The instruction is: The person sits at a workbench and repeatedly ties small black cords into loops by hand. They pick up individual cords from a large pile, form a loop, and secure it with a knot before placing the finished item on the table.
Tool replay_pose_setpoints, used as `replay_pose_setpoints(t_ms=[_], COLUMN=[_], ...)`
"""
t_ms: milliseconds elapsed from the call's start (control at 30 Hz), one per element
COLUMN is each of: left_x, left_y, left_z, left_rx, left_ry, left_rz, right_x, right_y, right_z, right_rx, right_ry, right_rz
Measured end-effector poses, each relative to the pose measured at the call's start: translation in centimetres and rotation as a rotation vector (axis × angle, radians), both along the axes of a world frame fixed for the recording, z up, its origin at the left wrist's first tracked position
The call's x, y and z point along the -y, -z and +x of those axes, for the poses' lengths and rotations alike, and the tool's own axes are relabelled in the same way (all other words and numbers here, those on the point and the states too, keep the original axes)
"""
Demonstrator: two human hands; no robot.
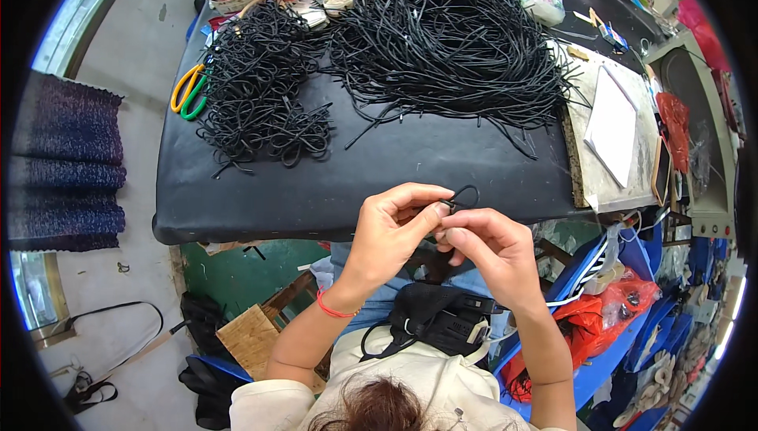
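Observation:
A thin black cord [476,191] curves into a small loop above my fingertips, in front of the table's near edge. My left hand [392,229] pinches it between thumb and forefinger. Close against it, my right hand [496,248] has its thumb and fingers pressed together at the lower part of the cord; the exact grip there is partly hidden by the fingers. On the black-covered table [379,182] lies a large heap of long black cords [450,44]. To its left is a smaller pile of looped, tangled black cords [260,75].
Scissors with yellow and green handles [189,93] lie at the table's left edge. A board with a white sheet [612,127] sits at the right. Red plastic bags [600,324] fill a blue container by my right arm. A wooden stool [253,342] stands lower left.

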State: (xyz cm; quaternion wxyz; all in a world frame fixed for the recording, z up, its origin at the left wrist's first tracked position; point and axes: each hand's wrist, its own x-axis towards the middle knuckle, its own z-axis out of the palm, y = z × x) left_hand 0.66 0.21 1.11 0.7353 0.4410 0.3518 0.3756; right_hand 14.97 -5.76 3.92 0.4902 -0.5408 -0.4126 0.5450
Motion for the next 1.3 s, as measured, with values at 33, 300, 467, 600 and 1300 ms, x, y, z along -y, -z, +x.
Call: replay_pose_setpoints(t_ms=[33, 300, 467, 600, 1300], left_x=[0.2, 1.9, 2.1, 1.3, 0.7], left_y=[-0.1, 0.4, 0.2, -0.1, -1.2], left_z=[0.1, 1.9, 1.5, 0.5, -0.3], left_rx=[0.004, -0.158, -0.187, -0.328, -0.411], left_ry=[-0.032, -0.310, -0.216, -0.058, 0.236], left_rz=[0.010, 0.230, 0.302, 0.432, 0.424], right_x=[0.0, -0.7, -1.3, -1.4, -0.7], right_y=[0.6, 0.2, 0.0, 0.8, 1.0], right_z=[0.1, -1.5, -0.3, 1.7, 3.0], right_rx=[0.147, 0.610, 0.703, 0.722, -0.007], right_ry=[0.004, 0.264, 0.278, -0.036, 0.143], right_rz=[0.081, 0.255, 0.184, 0.247, -0.255])
